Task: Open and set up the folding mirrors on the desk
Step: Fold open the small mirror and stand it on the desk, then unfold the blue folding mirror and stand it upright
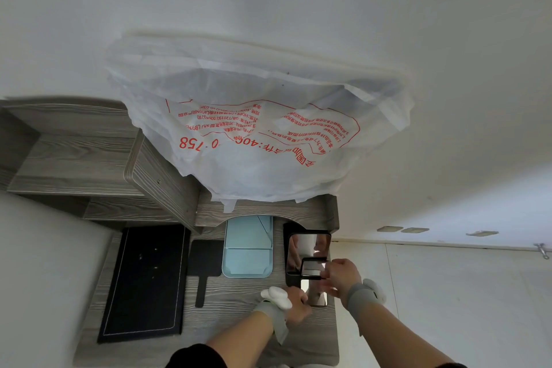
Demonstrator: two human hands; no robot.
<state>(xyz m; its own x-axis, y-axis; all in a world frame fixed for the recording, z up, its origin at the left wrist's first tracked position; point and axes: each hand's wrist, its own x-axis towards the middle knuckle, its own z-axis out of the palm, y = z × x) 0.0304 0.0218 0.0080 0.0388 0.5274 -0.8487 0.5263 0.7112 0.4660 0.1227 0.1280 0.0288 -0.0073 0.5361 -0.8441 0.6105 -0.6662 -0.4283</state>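
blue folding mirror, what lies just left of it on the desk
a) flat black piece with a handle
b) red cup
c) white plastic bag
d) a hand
a: the flat black piece with a handle lies right beside the blue folding mirror, on its left.

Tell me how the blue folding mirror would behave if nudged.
The blue folding mirror stands propped open, so it may tip or fold shut. Its panels look rigid, and the glass is likely fragile.
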